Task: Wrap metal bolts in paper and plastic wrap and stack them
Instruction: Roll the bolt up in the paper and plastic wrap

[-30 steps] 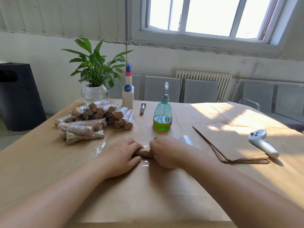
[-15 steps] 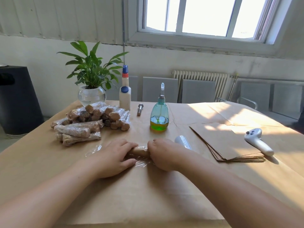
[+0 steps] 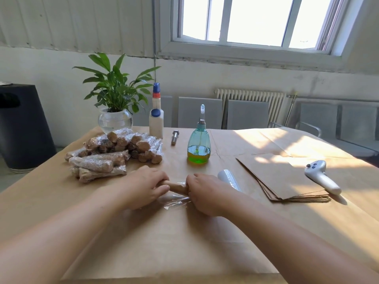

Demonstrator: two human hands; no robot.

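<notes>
Brown paper covers our table (image 3: pixel 184 242), giving a surface to roll on. At far left sits the stack of wrapped bolts (image 3: pixel 114 154), within reach. Our left hand (image 3: pixel 143 186) and right hand (image 3: pixel 203 193) curl around opposite ends of the paper-wrapped bolt (image 3: pixel 178 186), its middle bare between them, over the plastic wrap (image 3: pixel 174 201).

Sunlight pours through a wide white-framed window (image 3: pixel 254 21) set high in a pale, scuffed wall (image 3: pixel 194 78), falling in bright patches across the far right of a table (image 3: pixel 184 242) covered in brown paper. Below the sill stands a white ribbed radiator (image 3: pixel 250 97), with grey chairs (image 3: pixel 248 114) lined up in front of it. A black bin (image 3: pixel 20 128) stands at left beneath corrugated wall panelling (image 3: pixel 78 25).
</notes>
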